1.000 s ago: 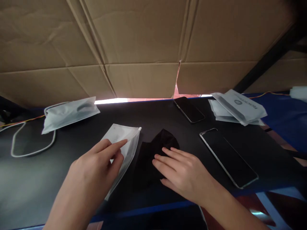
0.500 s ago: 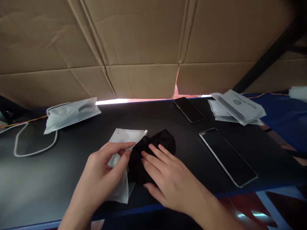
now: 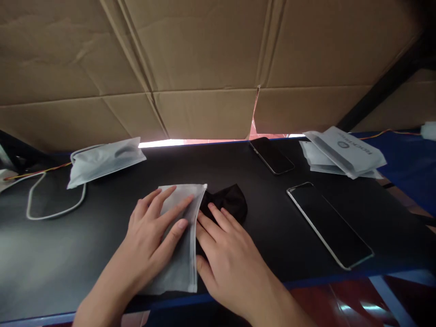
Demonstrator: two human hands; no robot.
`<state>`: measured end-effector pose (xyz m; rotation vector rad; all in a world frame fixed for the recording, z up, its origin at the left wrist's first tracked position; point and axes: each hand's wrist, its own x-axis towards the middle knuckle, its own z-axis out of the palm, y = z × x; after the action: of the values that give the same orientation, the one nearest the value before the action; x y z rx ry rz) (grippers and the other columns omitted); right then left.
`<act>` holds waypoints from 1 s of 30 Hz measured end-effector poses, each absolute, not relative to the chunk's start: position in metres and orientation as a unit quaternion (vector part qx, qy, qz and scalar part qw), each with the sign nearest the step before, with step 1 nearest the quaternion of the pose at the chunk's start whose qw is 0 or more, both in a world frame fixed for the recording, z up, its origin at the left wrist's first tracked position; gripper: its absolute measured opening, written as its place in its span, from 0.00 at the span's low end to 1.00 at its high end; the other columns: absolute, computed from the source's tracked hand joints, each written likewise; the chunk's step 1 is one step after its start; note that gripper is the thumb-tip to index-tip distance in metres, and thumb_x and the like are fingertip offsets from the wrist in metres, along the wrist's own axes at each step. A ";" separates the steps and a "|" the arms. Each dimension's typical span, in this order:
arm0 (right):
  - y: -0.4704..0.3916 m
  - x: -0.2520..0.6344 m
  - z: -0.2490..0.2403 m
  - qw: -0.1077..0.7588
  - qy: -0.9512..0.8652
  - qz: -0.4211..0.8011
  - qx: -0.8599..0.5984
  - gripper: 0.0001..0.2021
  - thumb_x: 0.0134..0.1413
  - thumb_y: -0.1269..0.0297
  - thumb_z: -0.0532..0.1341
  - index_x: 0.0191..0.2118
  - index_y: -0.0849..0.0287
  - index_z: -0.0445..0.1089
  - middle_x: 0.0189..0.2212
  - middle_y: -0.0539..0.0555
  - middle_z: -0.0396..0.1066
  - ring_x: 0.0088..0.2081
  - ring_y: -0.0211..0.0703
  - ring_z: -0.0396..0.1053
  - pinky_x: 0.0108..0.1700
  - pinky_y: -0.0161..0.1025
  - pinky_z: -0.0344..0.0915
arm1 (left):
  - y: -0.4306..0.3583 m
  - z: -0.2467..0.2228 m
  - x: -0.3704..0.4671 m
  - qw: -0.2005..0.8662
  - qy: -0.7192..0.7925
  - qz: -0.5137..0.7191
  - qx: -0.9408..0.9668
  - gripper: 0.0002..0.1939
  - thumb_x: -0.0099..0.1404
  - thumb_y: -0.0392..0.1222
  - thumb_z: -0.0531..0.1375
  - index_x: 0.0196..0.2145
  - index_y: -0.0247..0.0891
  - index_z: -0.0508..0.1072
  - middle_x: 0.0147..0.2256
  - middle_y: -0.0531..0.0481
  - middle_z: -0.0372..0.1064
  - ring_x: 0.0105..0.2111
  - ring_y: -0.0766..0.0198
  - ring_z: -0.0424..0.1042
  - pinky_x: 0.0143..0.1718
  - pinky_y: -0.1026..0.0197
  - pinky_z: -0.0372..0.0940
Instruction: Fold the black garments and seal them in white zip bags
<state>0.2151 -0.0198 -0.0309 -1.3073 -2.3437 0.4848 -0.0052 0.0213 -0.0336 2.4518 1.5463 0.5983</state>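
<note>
White pouch [image 3: 181,259], left hand [image 3: 151,234] atop, black cloth [image 3: 234,200] (crumpled) at mouth

Open table [image 3: 112,213] between the cord [image 3: 56,215] and the near pouch [image 3: 184,272]; passable. Behind the near pouch, a clear strip reaches the cardboard [image 3: 200,113]. Right side: two phones [image 3: 272,156] [image 3: 330,227] obstruct, narrow gap between them; stacked pouches [image 3: 352,152] block beyond.
</note>
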 end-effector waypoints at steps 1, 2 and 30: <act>-0.019 0.220 -0.030 0.194 -0.846 0.195 -0.457 0.29 0.78 0.57 0.57 0.76 0.66 0.61 0.77 0.58 0.60 0.80 0.62 0.49 0.81 0.59 0.49 | 0.022 -0.041 -0.012 0.085 0.521 0.180 0.830 0.26 0.84 0.55 0.48 0.74 0.62 0.64 0.76 0.49 0.57 0.77 0.33 0.51 0.72 0.18 0.50; -0.017 0.224 -0.028 0.184 -0.852 0.212 -0.443 0.30 0.78 0.57 0.57 0.77 0.66 0.60 0.78 0.58 0.58 0.80 0.61 0.47 0.82 0.57 0.46 | 0.022 -0.047 -0.017 0.091 0.518 0.164 0.834 0.27 0.85 0.54 0.45 0.77 0.64 0.57 0.79 0.51 0.51 0.79 0.33 0.45 0.72 0.16 0.46; -0.009 0.201 -0.036 0.257 -0.863 0.208 -0.383 0.19 0.76 0.63 0.59 0.66 0.63 0.73 0.67 0.59 0.74 0.76 0.52 0.59 0.80 0.48 0.49 | 0.019 -0.036 -0.024 0.122 0.432 0.119 0.886 0.42 0.79 0.72 0.45 0.81 0.60 0.38 0.81 0.42 0.41 0.78 0.29 0.43 0.67 0.10 0.43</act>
<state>0.2008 -0.0090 -0.0359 -1.0387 -2.3401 0.5629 -0.0239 0.0191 -0.0363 2.5854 1.2616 0.3470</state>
